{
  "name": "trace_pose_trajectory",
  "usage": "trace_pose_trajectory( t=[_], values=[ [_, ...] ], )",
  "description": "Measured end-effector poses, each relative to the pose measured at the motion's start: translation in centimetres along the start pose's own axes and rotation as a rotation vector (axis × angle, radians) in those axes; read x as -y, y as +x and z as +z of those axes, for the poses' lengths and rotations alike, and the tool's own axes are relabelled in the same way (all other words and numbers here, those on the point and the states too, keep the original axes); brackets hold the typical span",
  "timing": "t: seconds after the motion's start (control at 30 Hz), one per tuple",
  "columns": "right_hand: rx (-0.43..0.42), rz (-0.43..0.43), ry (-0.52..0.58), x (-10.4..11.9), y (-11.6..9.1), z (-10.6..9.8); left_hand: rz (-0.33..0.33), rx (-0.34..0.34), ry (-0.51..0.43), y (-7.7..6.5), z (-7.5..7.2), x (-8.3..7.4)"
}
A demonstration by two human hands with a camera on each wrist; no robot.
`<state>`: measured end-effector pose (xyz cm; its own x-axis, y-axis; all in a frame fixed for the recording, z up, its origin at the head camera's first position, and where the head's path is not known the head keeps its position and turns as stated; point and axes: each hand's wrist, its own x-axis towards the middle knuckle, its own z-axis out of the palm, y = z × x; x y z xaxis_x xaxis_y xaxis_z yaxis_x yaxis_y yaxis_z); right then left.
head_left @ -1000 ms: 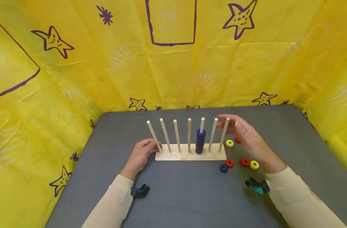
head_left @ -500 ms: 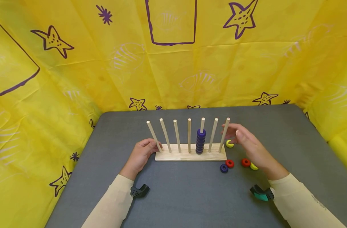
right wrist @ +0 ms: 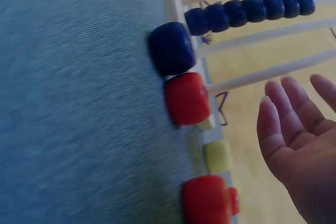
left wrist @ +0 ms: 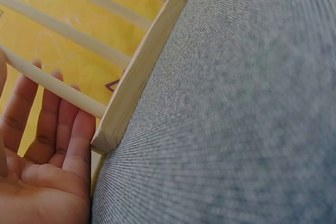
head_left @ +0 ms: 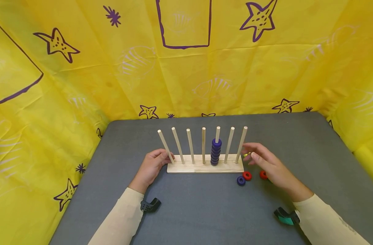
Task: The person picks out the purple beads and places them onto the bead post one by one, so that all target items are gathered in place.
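A wooden peg stand (head_left: 189, 168) carries a row of upright pegs, and a stack of dark blue rings (head_left: 216, 152) sits on one right of centre. At its left end my left hand (head_left: 154, 165) holds the outermost peg (left wrist: 63, 90) low down, thumb on the near side and fingers behind. Off the right end, my right hand (head_left: 267, 163) hovers with loosely bent fingers and nothing between them. Its fingertips overlap a yellow ring (head_left: 247, 155) in the head view; the right wrist view shows that yellow ring (right wrist: 218, 157) apart from the fingers.
A blue ring (head_left: 241, 181) and a red ring (head_left: 247, 176) lie at the stand's front right corner on the grey table (head_left: 186, 211). Another red ring (head_left: 263, 175) is partly under the right hand. A yellow patterned cloth (head_left: 186, 81) hangs behind.
My right hand has come down and toward me from behind the rightmost pegs to beside the yellow ring, covering the loose yellow ring nearer me. The left hand and stand stay put.
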<state>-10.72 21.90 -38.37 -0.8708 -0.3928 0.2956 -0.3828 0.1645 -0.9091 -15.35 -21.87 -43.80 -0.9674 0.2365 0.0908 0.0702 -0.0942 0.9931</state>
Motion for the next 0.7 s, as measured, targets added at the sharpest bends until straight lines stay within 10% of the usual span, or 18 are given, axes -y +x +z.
trace_pose_trajectory(
  t=[0.7],
  values=[
    [0.063, 0.074, -0.151, -2.9, -2.1, 1.1, 0.014, 0.013, -0.009, 0.0, -0.2, 0.2]
  ],
)
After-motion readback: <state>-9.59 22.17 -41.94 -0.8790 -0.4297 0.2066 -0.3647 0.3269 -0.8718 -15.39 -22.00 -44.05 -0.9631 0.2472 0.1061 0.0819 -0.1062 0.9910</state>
